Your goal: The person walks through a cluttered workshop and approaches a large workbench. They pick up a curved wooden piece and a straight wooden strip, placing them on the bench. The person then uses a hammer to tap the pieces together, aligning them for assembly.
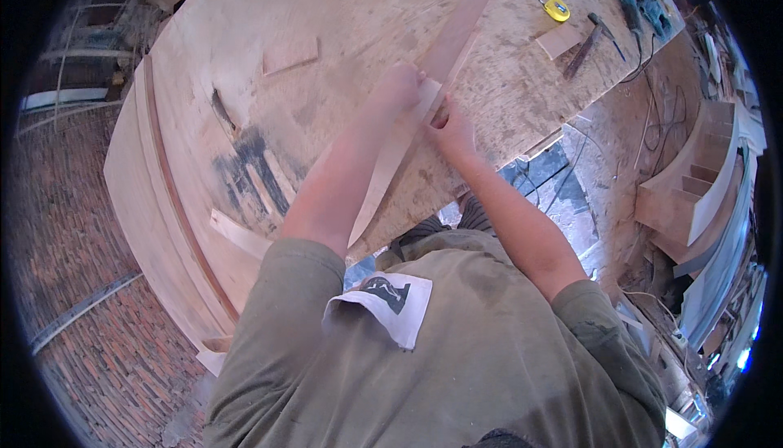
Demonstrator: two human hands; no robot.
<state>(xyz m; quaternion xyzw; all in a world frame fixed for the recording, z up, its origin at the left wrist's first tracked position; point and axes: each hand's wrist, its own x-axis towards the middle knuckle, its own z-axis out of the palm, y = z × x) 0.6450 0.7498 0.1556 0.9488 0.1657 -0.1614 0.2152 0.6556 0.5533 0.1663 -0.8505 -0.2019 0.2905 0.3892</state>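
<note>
Your left hand [400, 86] sits fingers down on top of the pale veneer strip [390, 162], pinning it to the counter [342, 7]. It presses rather than wraps; no fist. Your right hand [451, 126] is just beside it on the strip's right edge, fingers pinched at the edge. I can't tell if it truly grips the strip or only steadies it.

The strip runs diagonally: the lower end hangs past the counter's near edge toward your chest, and the upper end stops under your hands. From there a longer reddish wood strip [465, 15] carries on up and right to the far edge of the counter. The two strips meet or overlap right between your hands; the exact joint is hidden by your fingers.

Around it on the counter:
- small flat wood offcut [290, 55], up-left of your left hand, well apart
- dark stained patch [253, 162] left of your left forearm
- yellow tape measure [557, 9], far right
- hammer [589, 44] lying beside a small board [559, 40], just below the tape measure
- teal power tool [628, 3] with cable, at the right corner

Thin curved wood sheets [155, 203] lean against the counter's left side above the brick floor [73, 228]. A curved wooden shelf frame [693, 179] stands on your right, well apart from the counter.
</note>
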